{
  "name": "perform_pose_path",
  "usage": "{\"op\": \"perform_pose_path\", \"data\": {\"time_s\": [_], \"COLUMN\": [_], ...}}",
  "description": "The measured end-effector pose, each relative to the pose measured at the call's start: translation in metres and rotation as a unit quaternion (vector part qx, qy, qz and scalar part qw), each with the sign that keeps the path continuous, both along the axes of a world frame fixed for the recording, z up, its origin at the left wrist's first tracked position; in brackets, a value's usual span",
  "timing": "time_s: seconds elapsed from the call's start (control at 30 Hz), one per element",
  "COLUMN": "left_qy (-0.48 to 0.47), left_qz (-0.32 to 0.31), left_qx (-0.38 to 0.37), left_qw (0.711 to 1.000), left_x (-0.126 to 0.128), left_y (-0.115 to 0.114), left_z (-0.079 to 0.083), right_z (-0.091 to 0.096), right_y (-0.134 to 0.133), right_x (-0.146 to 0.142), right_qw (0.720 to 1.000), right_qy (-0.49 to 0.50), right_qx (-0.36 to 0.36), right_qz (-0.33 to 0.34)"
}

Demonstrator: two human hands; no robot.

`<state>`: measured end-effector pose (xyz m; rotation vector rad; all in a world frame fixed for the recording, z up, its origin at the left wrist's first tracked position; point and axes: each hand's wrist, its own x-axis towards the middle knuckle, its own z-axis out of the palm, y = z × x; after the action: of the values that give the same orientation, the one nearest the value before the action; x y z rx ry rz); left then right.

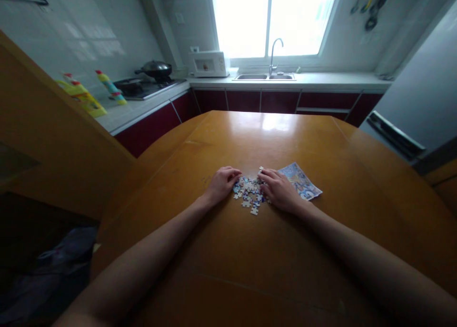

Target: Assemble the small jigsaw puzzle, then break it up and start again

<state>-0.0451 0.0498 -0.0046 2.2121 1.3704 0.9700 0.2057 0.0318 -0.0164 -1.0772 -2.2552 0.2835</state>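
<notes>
A small heap of jigsaw puzzle pieces (pixel 247 189) lies on the wooden table, many with their pale backs up and some showing blue or purple. My left hand (pixel 223 182) rests at the heap's left edge, fingers curled and pressed together; whatever is between them is hidden. Over the right side of the heap is my right hand (pixel 280 190), its fingers bent and apart, touching pieces. One light piece sits just beyond its fingertips. Partly under that hand lies a colourful printed picture sheet (pixel 302 182).
The round-ended wooden table (pixel 200 146) fills the foreground. Behind it runs a counter with a sink (pixel 252 77), a white microwave (pixel 209 64) and a stove bearing a dark pan (pixel 157 69). Yellow bottles (pixel 87 101) stand at left; a fridge (pixel 417 84) is at right.
</notes>
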Motion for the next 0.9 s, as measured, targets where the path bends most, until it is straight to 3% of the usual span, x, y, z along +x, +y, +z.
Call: {"op": "perform_pose_path", "data": {"time_s": [0.1, 0.23, 0.37, 0.5, 0.63, 0.73, 0.9], "left_qy": [-0.030, -0.065, -0.097, -0.096, -0.015, 0.017, 0.024], "left_qz": [-0.006, -0.061, -0.102, -0.134, -0.186, -0.183, -0.156], "left_qx": [-0.020, -0.072, -0.117, -0.148, -0.114, -0.065, -0.029], "left_qw": [0.999, 0.993, 0.983, 0.975, 0.976, 0.981, 0.987], "left_x": [-0.004, -0.014, -0.027, -0.037, -0.038, -0.036, -0.036], "left_y": [0.003, 0.009, 0.019, 0.021, 0.016, 0.015, 0.017], "left_z": [-0.001, 0.000, 0.003, 0.008, 0.014, 0.013, 0.012], "right_z": [0.001, 0.007, 0.007, 0.001, -0.002, -0.002, 0.002], "right_y": [-0.006, -0.012, -0.012, -0.004, 0.010, 0.016, 0.007], "right_x": [-0.006, -0.010, -0.010, -0.004, 0.009, 0.016, 0.009], "right_qw": [0.999, 0.997, 0.999, 0.998, 0.991, 0.988, 0.994], "right_qy": [-0.013, -0.003, 0.017, 0.062, 0.088, 0.092, 0.068], "right_qx": [-0.008, -0.009, -0.019, -0.003, 0.011, 0.015, 0.018], "right_qz": [0.048, 0.070, 0.048, -0.032, -0.100, -0.121, -0.080]}}
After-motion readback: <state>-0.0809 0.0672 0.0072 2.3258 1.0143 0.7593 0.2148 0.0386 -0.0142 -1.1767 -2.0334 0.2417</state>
